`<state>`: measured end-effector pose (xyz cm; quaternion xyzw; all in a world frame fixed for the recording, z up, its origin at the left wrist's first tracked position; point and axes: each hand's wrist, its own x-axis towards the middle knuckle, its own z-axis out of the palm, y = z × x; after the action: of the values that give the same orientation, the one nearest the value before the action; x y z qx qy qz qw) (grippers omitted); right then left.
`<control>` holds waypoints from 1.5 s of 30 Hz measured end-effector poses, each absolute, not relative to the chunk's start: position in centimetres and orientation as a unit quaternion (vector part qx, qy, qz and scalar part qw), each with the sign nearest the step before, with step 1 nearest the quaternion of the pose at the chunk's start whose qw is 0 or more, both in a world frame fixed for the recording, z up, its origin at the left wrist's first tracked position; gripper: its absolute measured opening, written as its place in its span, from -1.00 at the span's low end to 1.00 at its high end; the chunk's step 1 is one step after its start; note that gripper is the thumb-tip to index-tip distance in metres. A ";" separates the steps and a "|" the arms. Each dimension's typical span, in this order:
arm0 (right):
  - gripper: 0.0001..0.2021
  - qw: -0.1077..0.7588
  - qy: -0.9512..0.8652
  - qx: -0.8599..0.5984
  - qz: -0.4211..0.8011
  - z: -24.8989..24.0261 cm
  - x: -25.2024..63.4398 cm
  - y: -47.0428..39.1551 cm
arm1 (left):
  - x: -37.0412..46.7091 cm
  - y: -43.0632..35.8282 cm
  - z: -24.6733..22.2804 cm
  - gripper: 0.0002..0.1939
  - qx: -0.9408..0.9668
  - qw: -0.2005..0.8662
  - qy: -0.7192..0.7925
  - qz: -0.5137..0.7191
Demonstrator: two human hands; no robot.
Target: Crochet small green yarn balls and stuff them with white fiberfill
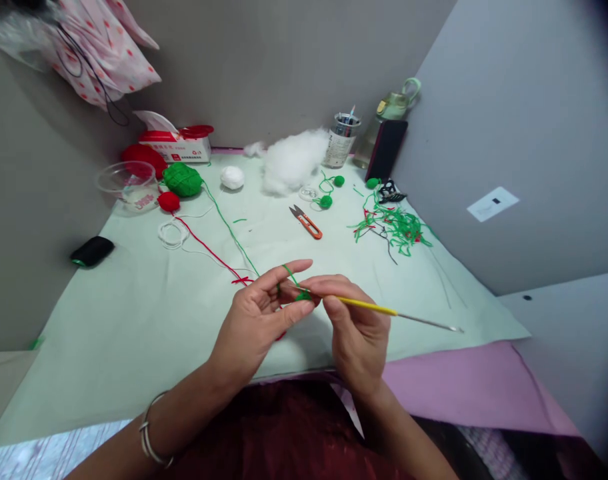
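Note:
Between thumb and fingers, my left hand (257, 313) pinches a small green crochet piece (304, 295), with green yarn looped over its raised index finger. My right hand (359, 333) grips a crochet hook (367, 305) by its yellow handle. One metal end points right, over the table; the other meets the green piece. Green yarn runs back from my left hand to a green yarn ball (183, 179). A red strand leads from near that hand to a small red yarn ball (169, 201). Some red yarn shows beneath my left hand, partly hidden.
Orange thread snips (307, 222) lie beyond my hands. White stuffing (294, 160), a white yarn ball (233, 177) and a tissue box (184, 148) sit at the back. Green and red yarn scraps (399, 229), a phone (387, 150) and a bottle (369, 143) are at right.

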<state>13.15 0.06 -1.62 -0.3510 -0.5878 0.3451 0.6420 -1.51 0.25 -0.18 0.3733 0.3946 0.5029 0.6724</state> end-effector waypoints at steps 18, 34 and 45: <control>-0.72 0.620 -0.679 -0.381 0.100 -2.7 13.1 0.5 | -0.9 0.7 0.0 -0.50 0.250 0.735 0.341 0.531; -0.84 0.657 -0.487 -0.338 0.465 -1.9 13.8 0.6 | -1.6 0.4 0.0 -0.59 0.349 0.691 0.377 0.509; -0.79 0.647 -0.534 -0.332 0.431 -1.2 14.6 0.0 | -2.2 0.3 0.3 -0.69 0.378 0.675 0.394 0.497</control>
<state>14.58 -0.02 -1.19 -0.3324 -0.5337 0.4309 0.6473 -2.15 0.34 0.30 0.3784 0.3937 0.4968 0.6745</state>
